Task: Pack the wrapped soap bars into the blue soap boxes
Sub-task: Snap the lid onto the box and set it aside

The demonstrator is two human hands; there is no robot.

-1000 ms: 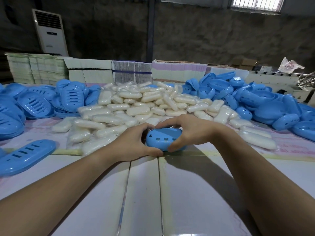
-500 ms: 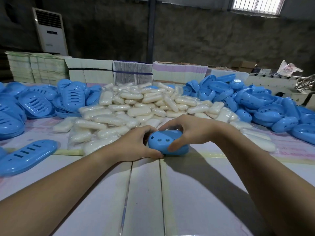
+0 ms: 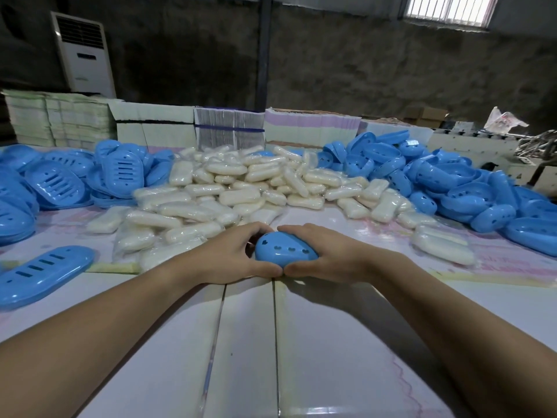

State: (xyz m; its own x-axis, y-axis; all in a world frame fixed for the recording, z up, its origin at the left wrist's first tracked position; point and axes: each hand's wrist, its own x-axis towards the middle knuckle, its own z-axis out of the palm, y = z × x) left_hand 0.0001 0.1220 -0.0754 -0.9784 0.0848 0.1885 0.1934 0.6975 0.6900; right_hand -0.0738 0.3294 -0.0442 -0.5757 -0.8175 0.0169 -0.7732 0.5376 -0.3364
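A blue soap box (image 3: pixel 284 251) with heart-shaped holes on its side rests on the white table in front of me. My left hand (image 3: pixel 229 254) grips its left end and my right hand (image 3: pixel 328 254) grips its right end, thumbs meeting below it. What is inside the box is hidden. Behind the hands lies a big heap of wrapped cream soap bars (image 3: pixel 241 188). Blue slotted lids (image 3: pixel 54 179) are piled at the left and blue box bases (image 3: pixel 446 182) at the right.
One blue slotted lid (image 3: pixel 39 273) lies alone at the near left. Stacks of flat cardboard cartons (image 3: pixel 150 125) line the table's far edge. A white floor-standing air conditioner (image 3: pixel 83 52) stands at the back left. White table panels (image 3: pixel 247 351) stretch toward me.
The box has tipped so its holed side faces me more. Both hands closed further round it, and my right thumb slid under to meet the left thumb.
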